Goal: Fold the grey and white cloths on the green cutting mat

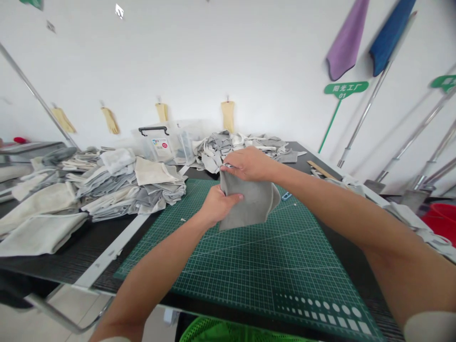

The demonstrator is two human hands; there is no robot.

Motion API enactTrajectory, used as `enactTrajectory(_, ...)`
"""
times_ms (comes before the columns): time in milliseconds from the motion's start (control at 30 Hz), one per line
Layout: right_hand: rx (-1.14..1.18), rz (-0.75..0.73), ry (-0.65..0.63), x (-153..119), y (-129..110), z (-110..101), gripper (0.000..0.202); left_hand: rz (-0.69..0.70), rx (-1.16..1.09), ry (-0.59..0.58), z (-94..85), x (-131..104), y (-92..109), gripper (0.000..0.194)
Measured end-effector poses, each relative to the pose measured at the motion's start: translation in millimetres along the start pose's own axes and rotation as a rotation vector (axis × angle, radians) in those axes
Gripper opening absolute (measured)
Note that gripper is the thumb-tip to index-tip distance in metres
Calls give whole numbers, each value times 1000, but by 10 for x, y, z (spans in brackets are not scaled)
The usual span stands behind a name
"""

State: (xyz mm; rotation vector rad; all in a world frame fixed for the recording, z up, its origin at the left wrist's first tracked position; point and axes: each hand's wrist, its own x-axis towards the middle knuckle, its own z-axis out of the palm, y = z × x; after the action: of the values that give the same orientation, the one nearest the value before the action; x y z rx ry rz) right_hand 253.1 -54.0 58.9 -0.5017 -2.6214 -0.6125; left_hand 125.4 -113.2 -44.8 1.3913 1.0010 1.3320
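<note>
A folded grey cloth (249,202) is held up over the green cutting mat (249,266). My left hand (219,204) is closed on its left side, with the thumb lying across the front. At the top left corner of the cloth, my right hand (247,161) is pinched shut on the edge. Something small and pale shows at its fingertips, too small to make out. Just right of the cloth, a small blue item (286,195) lies on the mat, partly behind my right forearm.
Stacks of grey and white cloths (107,180) cover the table's left side. Behind the mat are a heap of cloth scraps (228,145) and a clear plastic box (164,142). Mop poles (370,104) lean at the right, near a red bucket (441,218). A green basket (213,330) sits below the front edge.
</note>
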Motion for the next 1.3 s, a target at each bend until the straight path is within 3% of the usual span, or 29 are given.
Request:
enactTrajectory(133,14,-1,81,-5,79,-47,31,-121,142,-75,-54,-211,-429,19)
enactTrajectory(233,90,93,298,-6,216,-141,36,-327,234,-254,-184,-331,-729,20)
enactTrajectory(333,189,193,484,10,358,-281,41,-310,277,-301,-338,-353,-835,36)
enactTrajectory(433,257,197,515,37,404,-361,42,-67,286,-233,-404,-288,-716,59)
enactTrajectory(567,304,237,559,83,316,-313,41,137,144,-178,-265,-208,-480,80)
enactTrajectory(767,341,352,695,143,213,-167,42,379,-281,79,66,-133,-171,61)
enactTrajectory(867,367,409,750,116,239,-97,43,518,-250,304,66,-29,18,56)
enactTrajectory(967,391,421,715,34,314,-17,40,618,-207,508,-51,80,176,53)
enactTrajectory(1100,525,383,710,-65,400,52,41,589,-119,619,-217,168,305,45)
enactTrajectory(1200,629,286,703,-76,358,27,58,447,65,585,-266,192,355,34)
enactTrajectory(1300,634,180,549,-55,240,-44,77,362,419,474,-262,175,392,24)
